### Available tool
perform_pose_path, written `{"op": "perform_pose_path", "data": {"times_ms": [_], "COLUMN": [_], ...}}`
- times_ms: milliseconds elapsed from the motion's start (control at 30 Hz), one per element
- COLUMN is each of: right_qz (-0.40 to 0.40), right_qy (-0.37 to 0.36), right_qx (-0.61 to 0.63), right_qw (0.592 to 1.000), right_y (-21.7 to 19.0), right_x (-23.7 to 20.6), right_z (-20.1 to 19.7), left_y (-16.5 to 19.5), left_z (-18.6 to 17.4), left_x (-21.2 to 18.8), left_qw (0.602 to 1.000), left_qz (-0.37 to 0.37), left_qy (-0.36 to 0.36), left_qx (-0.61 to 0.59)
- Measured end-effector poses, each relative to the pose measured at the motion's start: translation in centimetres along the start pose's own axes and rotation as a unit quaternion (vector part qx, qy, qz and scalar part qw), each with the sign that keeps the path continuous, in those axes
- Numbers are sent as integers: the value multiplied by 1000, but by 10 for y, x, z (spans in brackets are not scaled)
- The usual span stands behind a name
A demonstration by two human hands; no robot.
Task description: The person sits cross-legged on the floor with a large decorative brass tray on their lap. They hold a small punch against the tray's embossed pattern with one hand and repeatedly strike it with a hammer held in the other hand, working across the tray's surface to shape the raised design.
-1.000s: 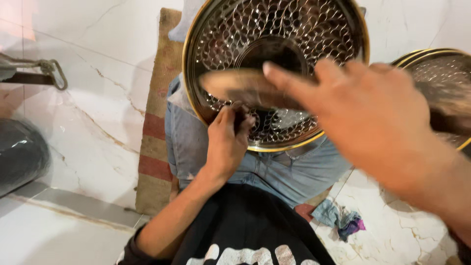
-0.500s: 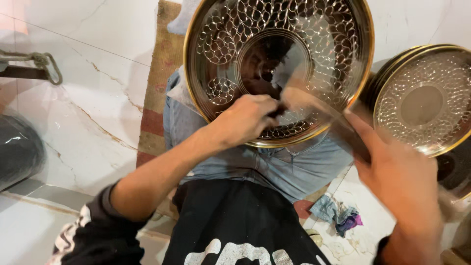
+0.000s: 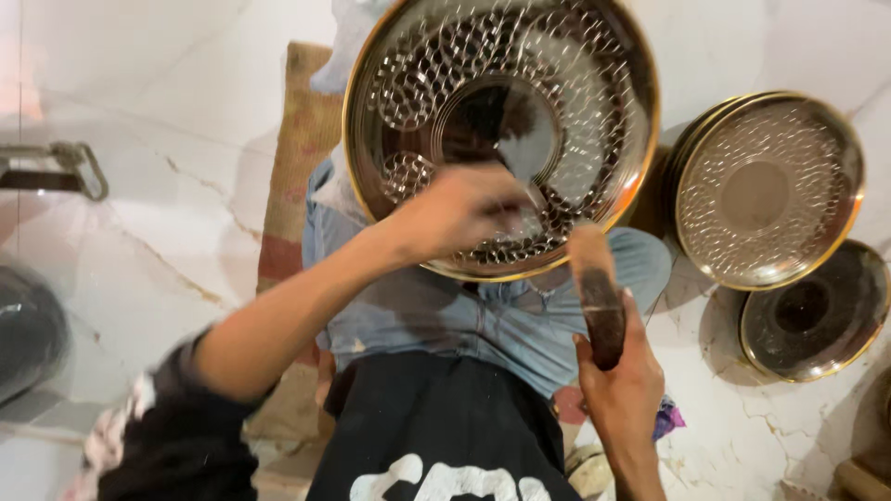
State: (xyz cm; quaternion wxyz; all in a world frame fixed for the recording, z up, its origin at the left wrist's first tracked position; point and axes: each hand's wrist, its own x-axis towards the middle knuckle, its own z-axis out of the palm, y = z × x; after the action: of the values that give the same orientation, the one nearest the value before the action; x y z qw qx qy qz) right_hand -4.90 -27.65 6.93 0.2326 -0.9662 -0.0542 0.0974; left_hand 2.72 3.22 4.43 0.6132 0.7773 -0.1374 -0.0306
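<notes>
The large embossed metal plate [image 3: 501, 130] with a gold rim fills the upper centre of the frame, resting on the person's lap. The left hand [image 3: 459, 211] lies over its lower edge, blurred, grip unclear. Lower right, the right hand [image 3: 617, 376] grasps a wooden-handled tool [image 3: 596, 292] just below the plate.

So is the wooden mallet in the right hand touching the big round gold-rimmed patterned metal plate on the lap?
Cannot tell. In the head view the wooden mallet overlaps the edge of the plate, with its head blurred, so neither contact nor gap shows plainly. The right hand grips its handle.
</notes>
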Motion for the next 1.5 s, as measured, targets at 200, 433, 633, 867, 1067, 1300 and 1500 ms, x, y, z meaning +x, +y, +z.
{"op": "perform_pose_path", "data": {"times_ms": [200,433,633,867,1067,1300,1500], "right_qz": [-23,-78,-112,-176,-288,-330,-348], "right_qy": [75,103,86,-94,-59,-137,-171], "right_qx": [151,157,123,-319,-306,-154,-315], "right_qw": [985,979,982,927,906,921,866], "right_y": [-36,-43,-38,-57,-104,-147,-176], "right_x": [37,89,96,112,139,161,157], "right_z": [21,33,-4,-66,-95,-92,-114], "left_y": [12,9,19,14,11,7,9], "left_z": [-22,19,43,68,75,77,70], "left_x": [-44,-51,-47,-37,-42,-43,-40], "left_qw": [921,913,908,922,911,911,923], "left_qz": [-128,-96,-139,-168,-179,-150,-192], "left_qy": [360,386,391,347,368,384,331], "left_qx": [74,91,53,43,55,7,48]}}
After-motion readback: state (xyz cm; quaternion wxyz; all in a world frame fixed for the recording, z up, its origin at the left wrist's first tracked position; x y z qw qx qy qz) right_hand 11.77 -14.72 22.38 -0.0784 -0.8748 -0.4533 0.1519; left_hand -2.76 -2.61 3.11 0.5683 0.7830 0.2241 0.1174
